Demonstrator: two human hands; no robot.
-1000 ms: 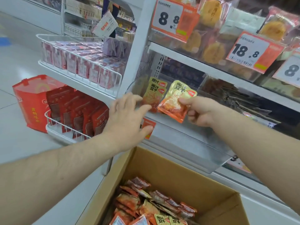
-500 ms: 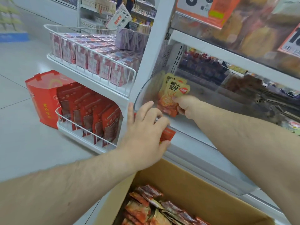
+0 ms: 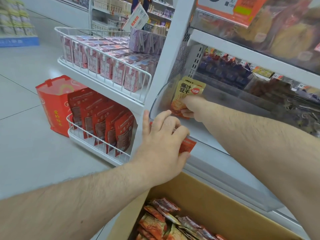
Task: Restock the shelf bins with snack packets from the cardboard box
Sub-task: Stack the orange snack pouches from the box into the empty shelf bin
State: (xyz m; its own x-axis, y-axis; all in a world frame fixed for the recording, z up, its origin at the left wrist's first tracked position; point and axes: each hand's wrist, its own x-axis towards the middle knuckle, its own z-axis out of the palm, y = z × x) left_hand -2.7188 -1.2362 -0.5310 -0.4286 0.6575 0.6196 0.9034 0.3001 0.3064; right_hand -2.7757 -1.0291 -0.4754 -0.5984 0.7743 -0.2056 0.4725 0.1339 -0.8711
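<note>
Head view, nearest first: an open brown cardboard box point(image 3: 216, 210) sits at the bottom of the frame, directly below the clear plastic shelf bin point(image 3: 225, 172), and holds a loose heap of orange and red foil snack packets point(image 3: 166, 220). Just above the box, the left hand point(image 3: 162, 144) rests on the bin's front lip at its left corner, fingers bent over the edge and slightly spread, the thumb down by a small orange price tag point(image 3: 187, 146) clipped to the lip; it seems to steady the bin, though whether it pinches the tag I cannot tell. Beyond the lip, inside the bin against its left end wall, the right hand point(image 3: 192, 108) pinches the lower part of a yellow-and-orange foil snack packet point(image 3: 187, 94), held upright, with the yellow top of another packet showing right behind it. Left of the bin, wire baskets hold red pouches point(image 3: 103, 122) and pink cartons point(image 3: 103, 63), and a red paper gift bag point(image 3: 53, 103) stands on the floor beside them. Judging by this, the placing step is under way: the next move calls for releasing the packet so it leans against the end wall, then bringing the right hand back down to the box for more.
</note>
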